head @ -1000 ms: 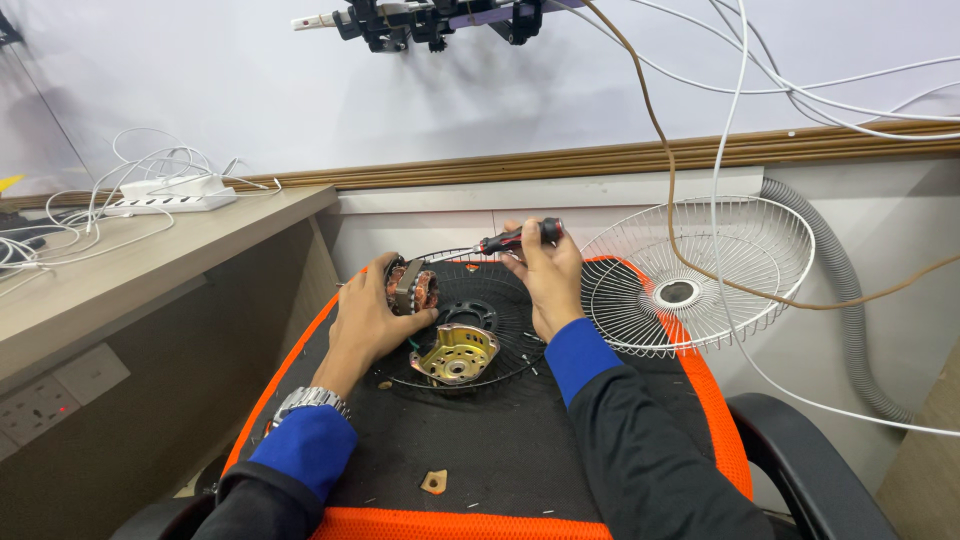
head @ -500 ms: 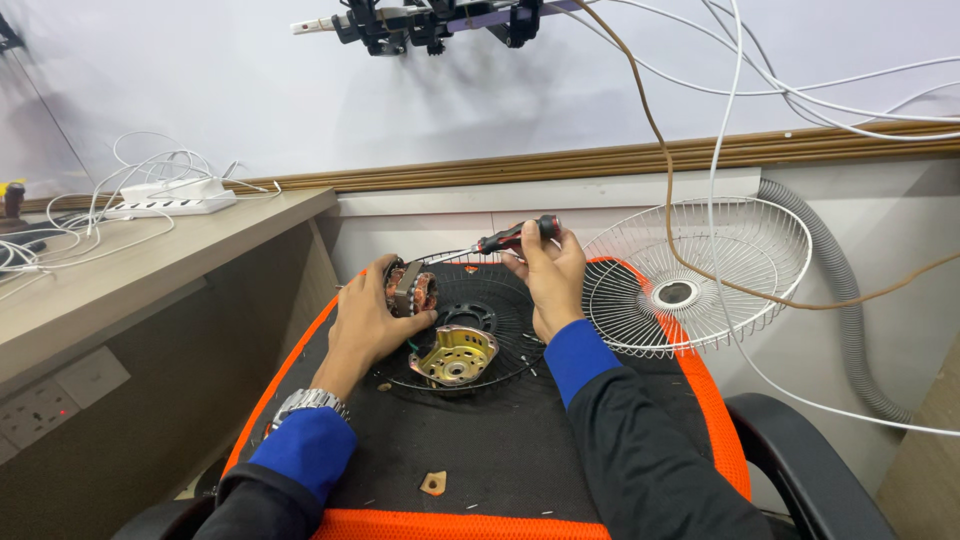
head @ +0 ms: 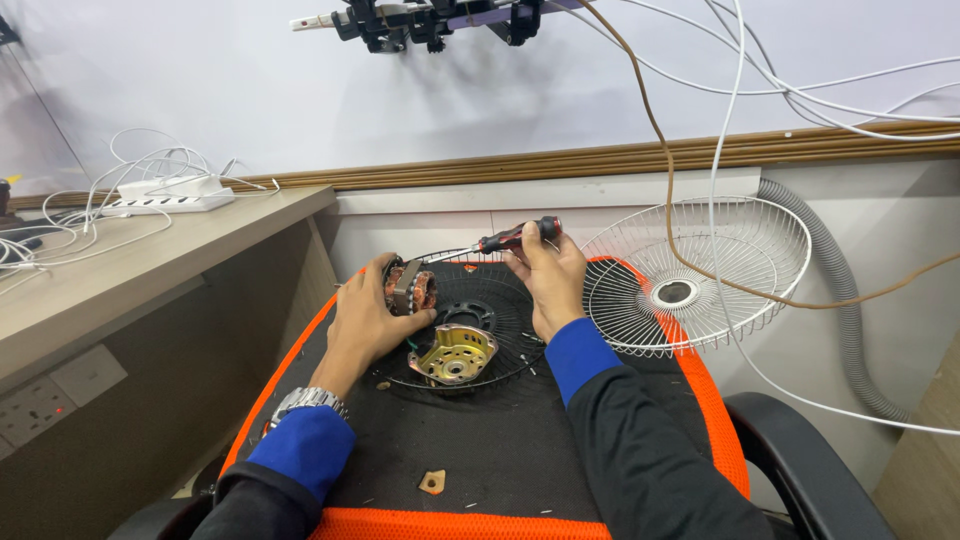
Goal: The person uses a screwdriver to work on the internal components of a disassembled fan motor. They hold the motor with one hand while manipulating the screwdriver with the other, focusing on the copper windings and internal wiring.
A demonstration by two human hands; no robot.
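Observation:
My left hand [head: 366, 318] grips a small fan motor [head: 410, 288] with copper windings, held just above a black wire fan guard [head: 480, 312] that lies on an orange-edged black chair seat [head: 330, 320]. My right hand [head: 548, 278] holds a screwdriver [head: 505, 240] with a red and black handle, its shaft pointing left to the top of the motor. A brass-coloured motor housing [head: 455, 354] rests on the guard below the motor, between my two hands.
A white wire fan guard [head: 700, 280] leans against the wall at right, with brown and white cables hanging across it. A grey hose [head: 845, 310] runs down the wall. A wooden desk [head: 120, 260] with a power strip [head: 165, 195] stands left. A small tan piece [head: 432, 483] lies on the seat.

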